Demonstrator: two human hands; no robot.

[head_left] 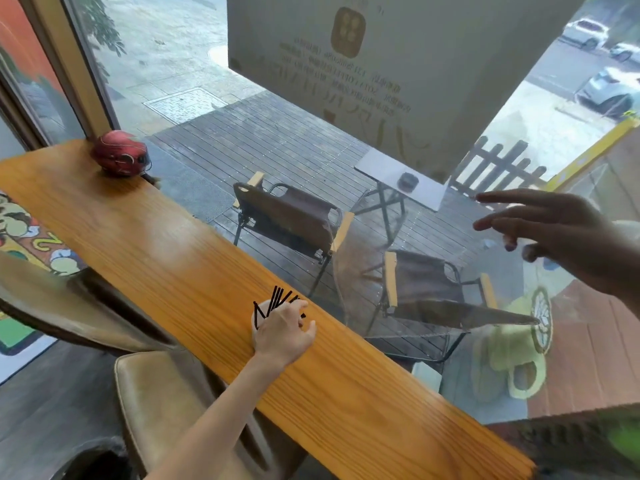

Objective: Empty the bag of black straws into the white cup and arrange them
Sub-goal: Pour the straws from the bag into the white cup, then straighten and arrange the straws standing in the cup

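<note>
A white cup (257,318) stands on the long wooden counter (145,244), close to its window edge. Several black straws (277,301) stick up out of it and fan apart. My left hand (287,332) wraps around the cup's near right side, with its fingertips up among the straws and most of the cup hidden behind it. Far to the right, my right hand (554,233) is raised in the air in front of the window. Its fingers are spread and it holds nothing. No straw bag is in view.
A red helmet (119,157) sits at the counter's far left end. The window glass (311,150) runs along the counter's far edge, with folding chairs outside. A tan padded chair (156,393) stands below the near edge.
</note>
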